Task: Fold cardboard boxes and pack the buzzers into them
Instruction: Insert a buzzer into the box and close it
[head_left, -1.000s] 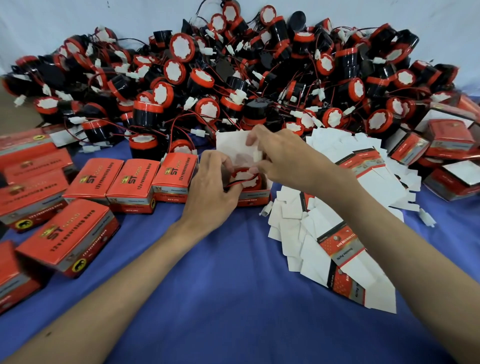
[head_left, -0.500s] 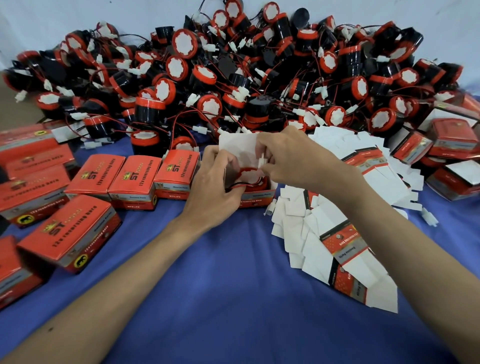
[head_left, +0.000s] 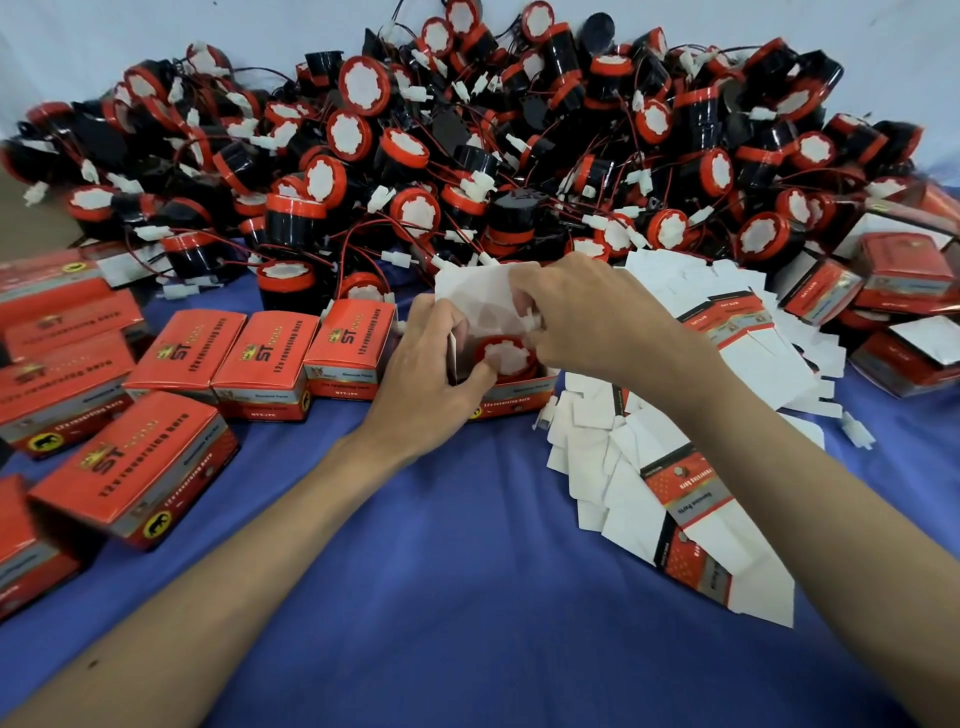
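Note:
An open red cardboard box (head_left: 511, 397) stands on the blue cloth at the middle, its white lid flap (head_left: 475, 296) upright behind it. A red-and-black buzzer (head_left: 508, 357) sits inside it, white face up. My left hand (head_left: 434, 374) grips the box's left wall, thumb on the buzzer's rim. My right hand (head_left: 587, 317) is curled over the box's right side, fingers pinching the buzzer's white connector and wire. A huge pile of loose buzzers (head_left: 467, 156) with red wires fills the back.
Closed red boxes (head_left: 265, 358) line up left of the open one, with more (head_left: 130, 467) toward the left edge. A fan of flat unfolded box blanks (head_left: 675, 467) lies to the right. Further boxes (head_left: 904, 291) are stacked at the far right.
The right hand has moved down from the lid flap to the box's right side, tucking the connector in. The left hand stays on the box.

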